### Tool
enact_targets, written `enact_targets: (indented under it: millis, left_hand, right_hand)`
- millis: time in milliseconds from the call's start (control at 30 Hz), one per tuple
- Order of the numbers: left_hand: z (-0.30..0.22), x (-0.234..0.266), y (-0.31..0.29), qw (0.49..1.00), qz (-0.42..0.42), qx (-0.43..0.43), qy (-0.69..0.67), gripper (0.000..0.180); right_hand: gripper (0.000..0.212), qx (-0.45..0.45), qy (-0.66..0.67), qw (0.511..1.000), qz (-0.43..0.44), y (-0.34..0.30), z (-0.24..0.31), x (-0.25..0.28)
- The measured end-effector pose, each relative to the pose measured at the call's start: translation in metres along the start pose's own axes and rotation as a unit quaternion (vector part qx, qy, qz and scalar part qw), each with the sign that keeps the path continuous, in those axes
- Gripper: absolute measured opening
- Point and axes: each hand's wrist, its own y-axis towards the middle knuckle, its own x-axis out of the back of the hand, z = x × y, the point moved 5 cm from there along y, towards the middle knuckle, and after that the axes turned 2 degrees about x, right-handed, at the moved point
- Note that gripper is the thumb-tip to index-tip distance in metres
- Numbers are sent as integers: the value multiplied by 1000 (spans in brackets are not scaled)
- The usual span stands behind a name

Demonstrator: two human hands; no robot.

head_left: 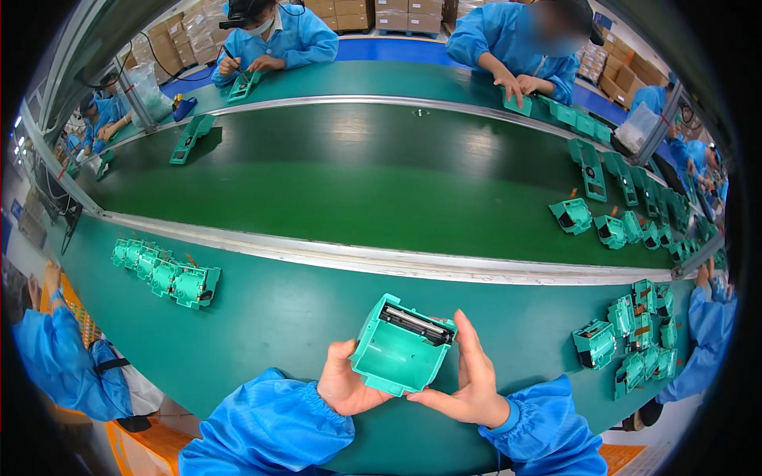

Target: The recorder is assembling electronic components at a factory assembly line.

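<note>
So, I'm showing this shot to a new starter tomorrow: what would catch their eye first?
Most likely the teal plastic housing low in the middle, held between the person's left hand and right hand, open side up with a dark strip along its far edge. Next, the wide dark green conveyor belt curving across the middle. Then the row of matching teal parts on the near bench at left.

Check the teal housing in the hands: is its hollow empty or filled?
Empty. The teal housing, held between left hand and right hand, shows a bare hollow; only a dark metal strip sits along its top edge.
</note>
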Motion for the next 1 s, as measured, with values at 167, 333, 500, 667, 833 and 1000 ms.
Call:
enact_targets:
  millis: [167, 333, 500, 667, 833, 1000]
  left_hand:
    - [-12, -4, -7, 999, 9, -12, 42, 63]
    - [-68, -40, -34, 670, -167, -241, 682, 51]
    - [-104, -26, -76, 211, -365, -331, 844, 52]
    - [-142, -5, -109, 71, -460, -304, 831, 51]
    - [-127, -37, -97, 43, -478, -369, 796, 51]
    - [-75, -67, -39, 284, -219, -373, 856, 47]
  right_hand:
    - [92, 0, 8, 1000, 18, 3, -2, -6]
    - [80, -60, -38, 997, -27, -2, -16, 3]
    - [55, -57, -41, 997, -16, -1, -13, 1]
    - [47, -58, -70, 995, -32, 6, -11, 7]
    - [56, -44, -333, 936, -102, 57, -42, 65]
    - [84, -247, -497, 768, -320, 75, -130, 185]
